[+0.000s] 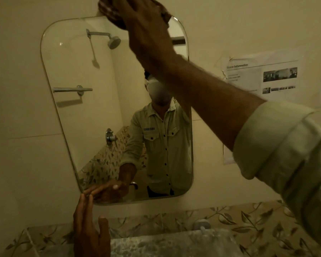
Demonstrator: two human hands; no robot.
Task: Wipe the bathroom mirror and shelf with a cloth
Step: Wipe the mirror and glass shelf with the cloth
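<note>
A rounded rectangular mirror (85, 112) hangs on the pale tiled wall. My right hand (143, 21) presses a dark reddish-brown cloth (109, 11) flat against the mirror's top edge, partly out of frame. My left hand (90, 229) is open, its fingertips touching the mirror's lower left corner. Below the mirror a frosted glass shelf (174, 243) juts out from the wall. My right forearm and rolled pale sleeve cross the upper right of the mirror and hide part of it.
A printed paper notice (263, 76) is taped to the wall right of the mirror. A band of leaf-patterned tiles (239, 219) runs behind the shelf. The mirror reflects a shower head, a towel bar, a tap and a person in a pale shirt.
</note>
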